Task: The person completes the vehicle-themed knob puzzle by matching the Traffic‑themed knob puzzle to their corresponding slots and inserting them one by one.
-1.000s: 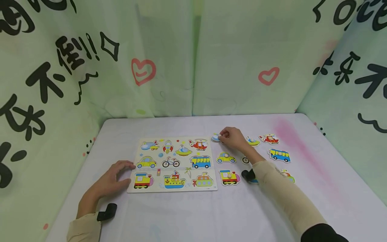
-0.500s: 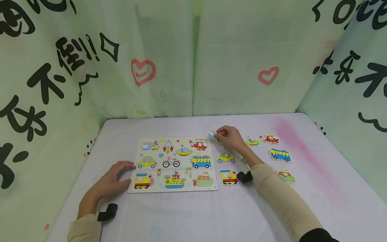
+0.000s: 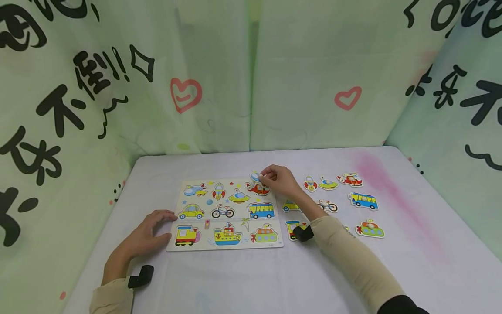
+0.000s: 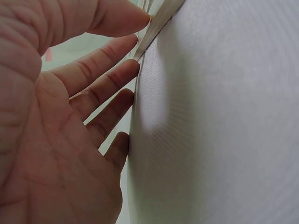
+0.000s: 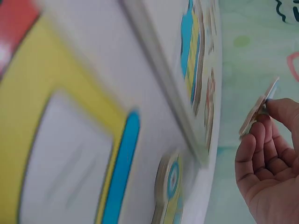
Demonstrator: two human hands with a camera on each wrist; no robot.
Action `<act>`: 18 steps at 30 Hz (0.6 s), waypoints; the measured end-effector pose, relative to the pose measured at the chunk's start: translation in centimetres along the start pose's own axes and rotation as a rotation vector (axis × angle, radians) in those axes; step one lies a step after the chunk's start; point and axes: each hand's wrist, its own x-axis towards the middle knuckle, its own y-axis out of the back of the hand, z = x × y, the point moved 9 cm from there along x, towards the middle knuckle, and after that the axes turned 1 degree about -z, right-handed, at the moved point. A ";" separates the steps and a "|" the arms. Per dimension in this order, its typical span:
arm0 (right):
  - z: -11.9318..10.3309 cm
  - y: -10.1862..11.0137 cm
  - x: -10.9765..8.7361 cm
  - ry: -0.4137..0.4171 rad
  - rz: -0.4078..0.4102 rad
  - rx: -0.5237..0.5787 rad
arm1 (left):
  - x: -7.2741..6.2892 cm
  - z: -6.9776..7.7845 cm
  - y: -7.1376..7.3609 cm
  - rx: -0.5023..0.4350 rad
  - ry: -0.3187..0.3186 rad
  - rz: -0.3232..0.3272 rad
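Observation:
A white puzzle board (image 3: 207, 237) printed with vehicles lies on the table. My right hand (image 3: 280, 179) pinches a light-blue airplane puzzle piece (image 3: 255, 176) between thumb and fingers, raised over the board's top right corner beside the helicopter picture. In the right wrist view, that wooden piece (image 5: 254, 112) is seen edge-on and tilted. At the board's left edge, my left hand (image 3: 145, 233) has its fingers spread, with fingertips right at the edge. The left wrist view shows these fingers (image 4: 100, 86) reaching the board's side, palm turned inward.
Right of the board lie several loose pieces: a rocket (image 3: 310, 184), a flying saucer (image 3: 327, 183), a helicopter (image 3: 350, 179), a bicycle (image 3: 327, 206), a bus (image 3: 363, 201) and a submarine (image 3: 370, 229). The car (image 3: 289, 205) and train (image 3: 294, 227) are partly covered by my right arm.
My right hand has moved left with the airplane piece, from beside the board to over its top right corner. The left hand stays at the board's edge.

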 end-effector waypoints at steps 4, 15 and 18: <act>-1.3 -1.6 0.2 0.034 -0.023 0.026 | 0.0 0.0 0.0 -0.005 0.000 -0.002; -5.2 -6.5 0.9 0.111 -0.110 0.140 | 0.0 0.0 0.0 0.003 -0.015 0.001; -6.0 -7.8 1.3 0.117 -0.121 0.152 | 0.0 0.0 -0.1 0.001 -0.013 0.002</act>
